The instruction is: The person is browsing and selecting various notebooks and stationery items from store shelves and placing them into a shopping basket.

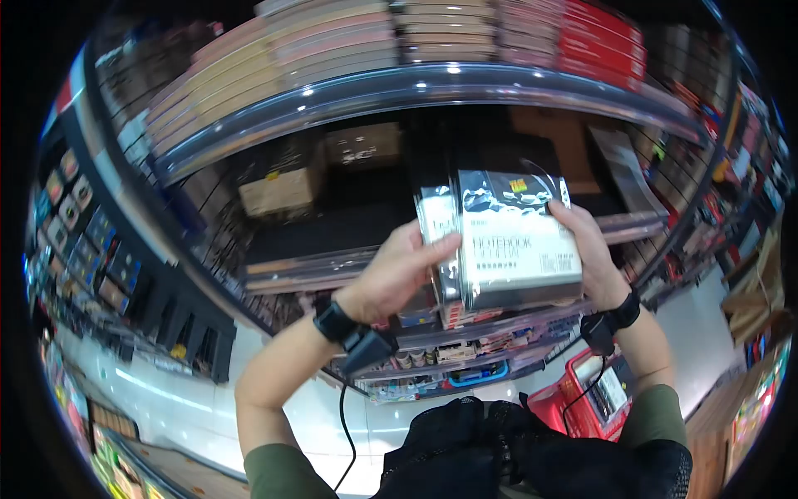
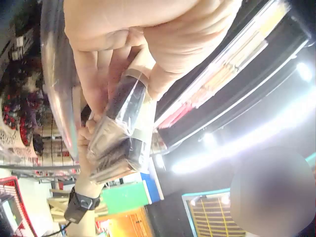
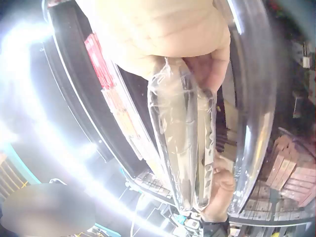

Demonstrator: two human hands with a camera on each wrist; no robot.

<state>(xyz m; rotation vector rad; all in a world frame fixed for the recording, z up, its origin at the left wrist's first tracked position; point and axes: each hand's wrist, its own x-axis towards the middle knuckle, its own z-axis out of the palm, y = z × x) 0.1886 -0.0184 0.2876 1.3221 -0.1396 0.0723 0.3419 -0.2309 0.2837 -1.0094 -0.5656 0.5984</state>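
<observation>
A plastic-wrapped notebook (image 1: 522, 249) with a black top and a pale label printed "NOTEBOOK" faces up in front of me. Behind it, offset to the left, lies a second wrapped notebook (image 1: 439, 218). My left hand (image 1: 397, 270) grips the left side, thumb over the front and fingers behind. On the opposite edge, my right hand (image 1: 588, 254) holds the front notebook with its thumb on top. The right wrist view shows the two wrapped packs edge-on, the thicker pack (image 3: 175, 128) beside the thinner one (image 3: 205, 153), under the right palm.
A dark shelf (image 1: 332, 224) with small boxes (image 1: 281, 191) lies just beyond my hands. Above it, stacked notebooks (image 1: 332, 46) fill an upper shelf. A red basket (image 1: 569, 403) with packaged items stands low at the right. Racks of goods line both sides.
</observation>
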